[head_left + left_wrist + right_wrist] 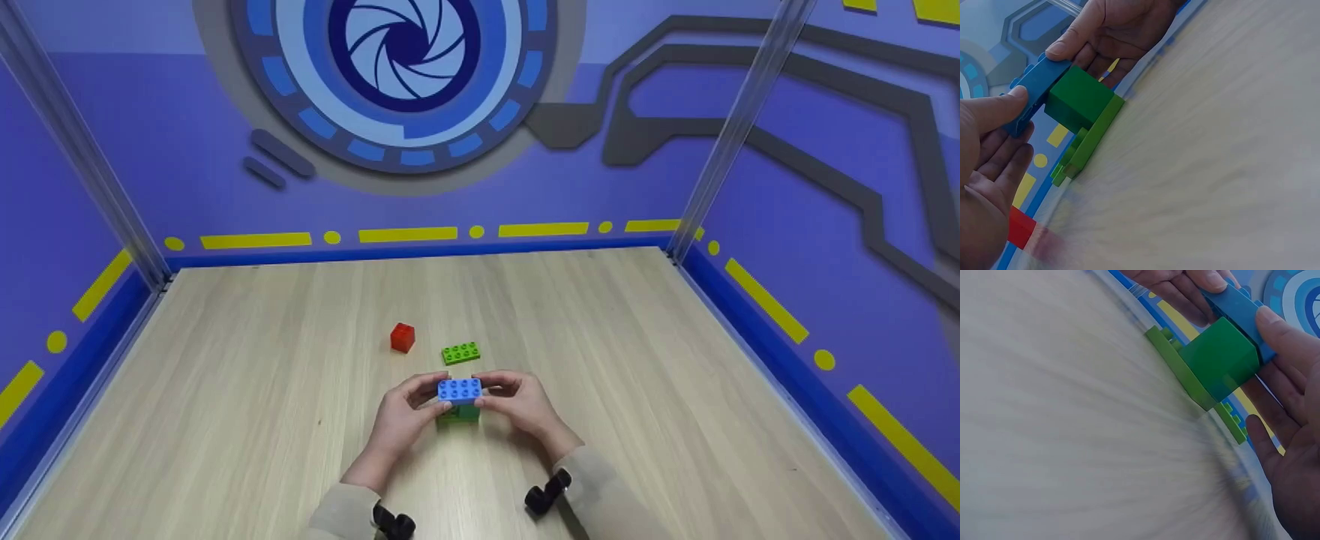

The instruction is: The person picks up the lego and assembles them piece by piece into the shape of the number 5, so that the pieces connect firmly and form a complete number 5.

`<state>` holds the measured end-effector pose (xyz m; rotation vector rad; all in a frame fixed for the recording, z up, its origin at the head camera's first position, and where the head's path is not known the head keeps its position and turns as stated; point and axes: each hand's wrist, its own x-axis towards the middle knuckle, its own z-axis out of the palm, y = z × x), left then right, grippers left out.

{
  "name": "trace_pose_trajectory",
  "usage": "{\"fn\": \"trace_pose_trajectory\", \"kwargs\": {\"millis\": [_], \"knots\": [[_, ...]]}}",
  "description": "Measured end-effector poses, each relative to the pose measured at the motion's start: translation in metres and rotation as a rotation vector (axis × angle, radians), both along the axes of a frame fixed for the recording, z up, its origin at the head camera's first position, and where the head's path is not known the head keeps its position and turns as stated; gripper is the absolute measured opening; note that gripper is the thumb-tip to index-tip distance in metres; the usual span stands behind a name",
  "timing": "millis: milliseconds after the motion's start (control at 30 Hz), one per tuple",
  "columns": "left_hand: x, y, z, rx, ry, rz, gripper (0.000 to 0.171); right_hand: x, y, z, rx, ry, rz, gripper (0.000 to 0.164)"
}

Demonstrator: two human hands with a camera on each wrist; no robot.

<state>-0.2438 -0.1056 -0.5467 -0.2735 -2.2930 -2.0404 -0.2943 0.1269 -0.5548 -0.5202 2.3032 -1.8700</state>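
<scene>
A blue toy building brick (460,390) with studs on top is pinched between both hands. My left hand (399,422) grips its left end, and my right hand (531,409) grips the right end, thumbs on the near side. Directly below is a dark green block (1082,99), seated toward one end of a light green studded plate (1096,135) that lies on the table. The blue brick sits at the green block's top, slightly tilted; whether they are joined I cannot tell. Fingers partly hide the brick's ends.
Beyond the hands on the wooden table (247,390) lie a red brick (403,338), to the left, and another light green studded plate (460,353). Blue decorated walls (420,214) enclose the table at the back and sides.
</scene>
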Motion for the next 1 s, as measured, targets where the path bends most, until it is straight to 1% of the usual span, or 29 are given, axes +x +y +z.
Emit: {"fn": "trace_pose_trajectory", "kwargs": {"millis": [300,633,800,1000], "knots": [[-0.0027,0.0005,-0.0038,-0.031,0.011,-0.004,0.041,0.0,0.0006,0.0015,0.013,0.017,0.011,0.037],[-0.0059,0.0015,-0.0028,-0.031,0.02,-0.012,0.043,-0.0004,0.0001,0.0015,-0.005,0.029,0.019,0.036],[-0.0047,0.0005,-0.002,-0.021,0.011,-0.008,0.042,-0.0007,-0.0009,0.0006,-0.002,0.038,0.018,0.036],[-0.003,-0.0005,-0.0041,-0.007,0.01,-0.012,0.041,-0.0002,-0.0005,-0.0036,0.013,0.036,0.018,0.037]]}}
